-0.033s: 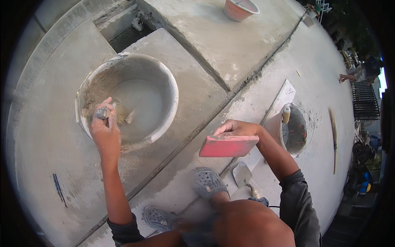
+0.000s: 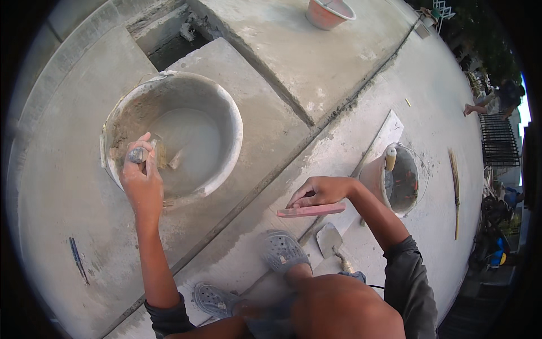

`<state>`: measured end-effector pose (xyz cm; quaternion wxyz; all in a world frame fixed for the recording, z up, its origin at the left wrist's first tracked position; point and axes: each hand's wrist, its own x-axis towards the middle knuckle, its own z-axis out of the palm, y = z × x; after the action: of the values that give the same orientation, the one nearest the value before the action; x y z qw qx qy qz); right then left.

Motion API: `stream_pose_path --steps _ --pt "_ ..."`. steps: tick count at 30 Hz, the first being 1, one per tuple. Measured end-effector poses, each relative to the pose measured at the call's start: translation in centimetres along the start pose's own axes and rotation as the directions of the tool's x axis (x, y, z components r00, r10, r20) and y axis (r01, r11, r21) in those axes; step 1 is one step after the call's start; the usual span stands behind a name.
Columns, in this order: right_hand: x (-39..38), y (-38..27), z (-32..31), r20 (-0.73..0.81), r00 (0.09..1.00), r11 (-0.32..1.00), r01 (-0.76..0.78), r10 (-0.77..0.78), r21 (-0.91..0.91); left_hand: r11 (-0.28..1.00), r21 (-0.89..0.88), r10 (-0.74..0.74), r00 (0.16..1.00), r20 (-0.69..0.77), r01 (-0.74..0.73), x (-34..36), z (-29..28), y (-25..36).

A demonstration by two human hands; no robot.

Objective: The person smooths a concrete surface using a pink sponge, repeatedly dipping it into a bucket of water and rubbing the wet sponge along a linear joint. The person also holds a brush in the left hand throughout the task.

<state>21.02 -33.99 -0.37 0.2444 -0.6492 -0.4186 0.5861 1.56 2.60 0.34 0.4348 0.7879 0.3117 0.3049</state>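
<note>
The left hand (image 2: 142, 176) is over a big bucket (image 2: 232, 141) with cloudy gray water (image 2: 195, 144) in it. Its grip is curled around a gray-handled tool (image 2: 138, 155). The tool's tan end points down into the bucket, but I can't tell if that end is a brush. Brown muck is stuck on the bucket's inside wall.

The right hand (image 2: 323, 192) is out to the side of the big bucket, above the ground (image 2: 113, 226). Its grip is snug on a flat pink float (image 2: 311, 211), which is turned so that its thin edge shows.

Past the right hand is a smaller bucket (image 2: 372, 176) with a pale handle (image 2: 390, 158) poking up at its rim. A long, flat board (image 2: 390, 131) lies just beside that bucket. A trowel (image 2: 328, 240) lies on the ground near a gray clog (image 2: 285, 250). Farther off are an orange tub (image 2: 324, 18), a broom (image 2: 455, 192) and another person (image 2: 501, 99). Two thin, dark sticks (image 2: 78, 260) lie on the left.
</note>
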Motion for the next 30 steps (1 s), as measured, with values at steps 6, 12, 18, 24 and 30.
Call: stream_pose_path --steps 6,12,18,24,30 --pt "-3.3 0.7 -4.8 -0.465 0.869 0.947 -0.274 0.169 -0.166 0.989 0.147 0.029 0.999 -0.036 -0.024 0.8 -1.4 -0.8" --pt "-2.9 4.6 -17.7 -0.642 0.743 0.699 -0.561 0.188 -0.444 0.989 0.147 0.016 0.999 -0.041 -0.01 1.1 0.3 -1.0" --pt "0.6 8.7 -24.1 -0.527 0.84 0.656 -0.471 0.129 -0.59 0.979 0.186 0.095 0.992 -0.082 -0.079 1.1 -0.1 -0.7" --pt "4.5 8.5 -24.8 -0.403 0.881 0.59 -0.466 0.246 -0.66 0.961 0.271 0.077 0.995 -0.066 -0.056 1.0 -0.9 -1.1" --pt "4.7 9.8 -25.3 -0.393 0.864 0.497 -0.503 0.315 -0.707 0.961 0.262 0.112 0.991 -0.067 -0.091 1.0 -0.3 -1.1"
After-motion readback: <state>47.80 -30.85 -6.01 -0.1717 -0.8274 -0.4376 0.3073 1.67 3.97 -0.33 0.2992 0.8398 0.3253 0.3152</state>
